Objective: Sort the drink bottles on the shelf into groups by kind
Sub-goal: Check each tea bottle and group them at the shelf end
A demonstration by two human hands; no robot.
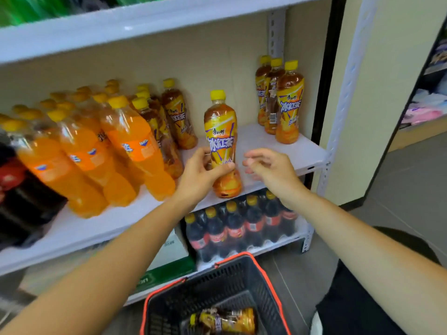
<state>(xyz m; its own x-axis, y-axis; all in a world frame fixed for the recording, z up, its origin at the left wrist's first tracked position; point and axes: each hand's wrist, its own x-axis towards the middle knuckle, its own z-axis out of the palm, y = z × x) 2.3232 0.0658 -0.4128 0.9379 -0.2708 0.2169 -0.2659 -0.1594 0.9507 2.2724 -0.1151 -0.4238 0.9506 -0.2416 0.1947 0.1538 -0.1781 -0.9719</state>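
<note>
Gripping tea bottle (221, 143) at shelf (278, 151) edge, left hand (200, 172).

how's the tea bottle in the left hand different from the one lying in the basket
The tea bottle in the left hand stands upright, its base low at the shelf's front edge; the bottle in the basket lies on its side. The left hand grips the first around its lower half, while nothing touches the basket one. The first is sharp and fully visible; the second is partly cut off by the frame's edge. Both have yellow caps and the same yellow-orange label.
</note>
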